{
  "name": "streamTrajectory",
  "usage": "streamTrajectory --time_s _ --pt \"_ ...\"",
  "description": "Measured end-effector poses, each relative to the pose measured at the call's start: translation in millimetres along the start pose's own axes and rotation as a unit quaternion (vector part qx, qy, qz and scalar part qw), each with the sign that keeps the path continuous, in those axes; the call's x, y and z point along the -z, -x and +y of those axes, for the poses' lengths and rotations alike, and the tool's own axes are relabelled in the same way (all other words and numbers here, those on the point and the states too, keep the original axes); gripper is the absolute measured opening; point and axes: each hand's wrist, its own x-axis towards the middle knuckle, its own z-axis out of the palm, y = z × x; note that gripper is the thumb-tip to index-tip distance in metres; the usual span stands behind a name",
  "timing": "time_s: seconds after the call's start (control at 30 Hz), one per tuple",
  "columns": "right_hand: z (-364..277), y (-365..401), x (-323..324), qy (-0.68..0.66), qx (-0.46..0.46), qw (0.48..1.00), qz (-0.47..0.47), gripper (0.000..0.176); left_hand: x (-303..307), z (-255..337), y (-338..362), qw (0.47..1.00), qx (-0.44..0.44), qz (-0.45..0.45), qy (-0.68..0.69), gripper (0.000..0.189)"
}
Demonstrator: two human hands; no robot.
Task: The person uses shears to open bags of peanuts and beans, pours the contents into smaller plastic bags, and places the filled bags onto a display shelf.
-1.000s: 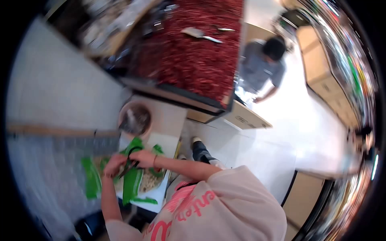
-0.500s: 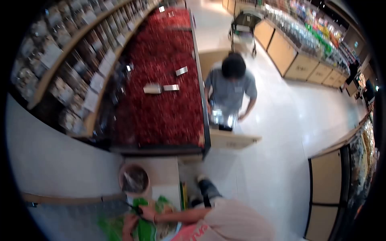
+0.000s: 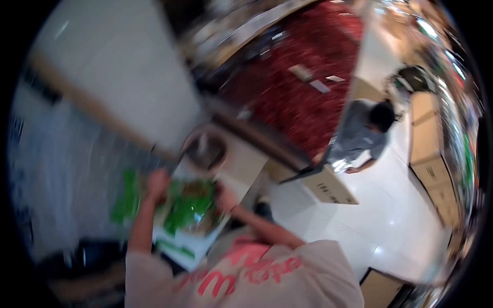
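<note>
Green-and-clear plastic bags (image 3: 192,213) with brownish contents lie in front of me on a white counter, blurred by motion. My left hand (image 3: 158,184) is closed at the upper left part of the bags, fingers curled on the green plastic. At their right edge is my right hand (image 3: 225,199), also closed. Something dark shows at its fingers, too smeared to name. Just beyond the bags stands a round pinkish tub (image 3: 222,163) with dark contents.
A long bin of dark red goods (image 3: 303,108), with scoops or cards on top, stretches ahead. Beside it a person in a grey shirt (image 3: 359,131) bends near an open wooden panel (image 3: 328,187). A cart (image 3: 413,77) and wooden display cases (image 3: 431,174) stand right.
My view has swung left and down, so the bin and person appear farther right. My hands have moved apart; the dark thing formerly reaching across the bags is now by my right hand.
</note>
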Motion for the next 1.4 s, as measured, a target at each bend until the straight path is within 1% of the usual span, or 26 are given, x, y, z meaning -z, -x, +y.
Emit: streamTrajectory --time_s 0.03,0.07,0.1,0.13,0.2,0.23,0.27,0.3,0.33,0.4,0.53,0.6,0.63,0.7,0.77,0.83,0.9,0.93,1.0,1.07,1.13,1.2,1.3,1.33,1.37,1.4 --pt "-2 5 16 -0.028 -0.016 0.999 0.008 0.027 3 -4 9 0.995 -0.029 0.081 0.047 0.020" --pt "2 7 24 -0.020 -0.006 0.999 0.024 0.025 15 4 14 0.995 -0.019 0.081 0.059 0.024" --pt "-5 15 31 -0.042 -0.010 0.999 0.031 0.025 15 9 19 0.994 0.030 0.048 0.094 0.031" --pt "-8 17 30 0.006 0.013 0.999 0.044 0.026 23 17 28 0.989 0.081 0.018 0.125 0.040" --pt "-12 17 25 -0.001 0.030 0.999 0.040 0.028 25 23 46 0.987 0.096 -0.055 0.115 0.045" --pt "-20 21 23 0.004 0.034 0.999 0.037 0.023 32 28 61 0.985 0.111 -0.059 0.115 0.045" --pt "-20 17 37 0.006 0.028 0.999 0.032 0.019 46 50 63 0.990 0.072 -0.106 0.058 0.044" --pt "-14 17 36 -0.035 0.060 0.997 0.035 0.019 45 57 74 0.989 0.026 -0.147 0.008 0.043" --pt "-13 16 37 -0.031 0.075 0.996 0.030 0.019 33 55 77 0.988 0.035 -0.150 0.010 0.043" --pt "-27 14 40 -0.019 0.046 0.999 -0.006 0.021 4 39 73 0.988 -0.004 -0.147 0.038 0.038" --pt "-60 15 28 -0.063 0.072 0.993 -0.070 0.026 21 41 78 0.991 -0.025 -0.127 0.041 0.030" --pt "-73 15 18 0.002 0.130 0.987 -0.092 0.029 33 45 80 0.983 -0.103 -0.143 0.058 0.026" --pt "-67 13 11 0.030 0.110 0.987 -0.110 0.032 38 45 83 0.983 -0.101 -0.144 0.059 0.026" --pt "-64 14 12 0.048 0.090 0.987 -0.121 0.030 46 45 89 0.983 -0.075 -0.052 0.162 0.023" --pt "-56 15 14 0.067 0.070 0.987 -0.132 0.028 59 33 87 0.978 -0.083 -0.063 0.179 0.022" --pt "-48 17 12 0.012 0.123 0.988 -0.098 0.023 60 17 87 0.973 -0.093 -0.077 0.197 0.022" --pt "-55 18 15 0.022 0.114 0.988 -0.100 0.022 58 4 90 0.959 -0.174 -0.098 0.203 0.020" --pt "-61 19 16 0.032 0.107 0.989 -0.100 0.021 61 -2 94 0.958 -0.174 -0.099 0.204 0.020" --pt "-60 18 20 0.051 0.092 0.988 -0.113 0.021 70 -19 106 0.976 -0.071 -0.113 0.170 0.023" --pt "-54 19 27 0.071 0.078 0.986 -0.127 0.022 79 -52 120 0.970 0.004 -0.093 0.224 0.025" --pt "-39 21 31 0.051 0.046 0.987 -0.146 0.021 104 -73 149 0.982 0.107 0.046 0.151 0.028" --pt "-30 22 29 0.040 0.035 0.986 -0.157 0.021 120 -105 179 0.972 0.163 0.091 0.146 0.024" --pt "-42 22 30 0.003 0.037 0.984 -0.175 0.020 132 -84 215 0.942 0.210 0.129 0.228 0.030" --pt "-50 22 28 -0.013 0.047 0.983 -0.177 0.020 120 -78 211 0.941 0.215 0.130 0.228 0.030" --pt "-57 23 26 -0.028 0.057 0.982 -0.179 0.020 97 -66 202 0.951 0.122 0.227 0.169 0.036" --pt "-62 23 25 -0.029 0.060 0.980 -0.185 0.020 87 -46 193 0.948 0.072 0.257 0.175 0.038"
